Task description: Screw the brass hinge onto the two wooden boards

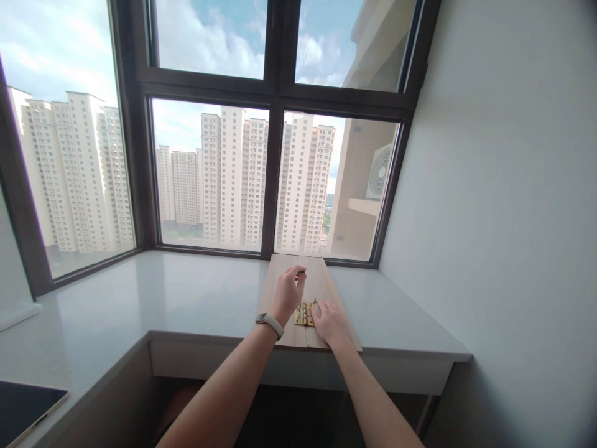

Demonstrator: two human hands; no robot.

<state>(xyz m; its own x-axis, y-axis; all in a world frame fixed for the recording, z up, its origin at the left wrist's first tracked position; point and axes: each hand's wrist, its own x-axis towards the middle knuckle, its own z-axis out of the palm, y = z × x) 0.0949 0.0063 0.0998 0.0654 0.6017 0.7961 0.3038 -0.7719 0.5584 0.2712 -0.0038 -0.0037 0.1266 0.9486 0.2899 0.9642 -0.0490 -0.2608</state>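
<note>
Two pale wood boards (321, 277) lie side by side on the windowsill counter, with a seam between them. A brass hinge (305, 314) lies open across that seam near the boards' front end. My left hand (289, 292) is raised just above the hinge, its fingers closed in a pinch. A small dark end shows at its fingertips; the rest of what it holds is hidden. On the right-hand board lies my right hand (330, 320), fingers spread, with the thumb at the hinge's right edge. It covers part of the board.
The white counter (209, 292) runs along the dark-framed windows and turns toward me on the left. A flat dark-screened device (28, 404) lies at the lower left. A white wall (489, 186) bounds the right side. The counter's front edge is close below the boards.
</note>
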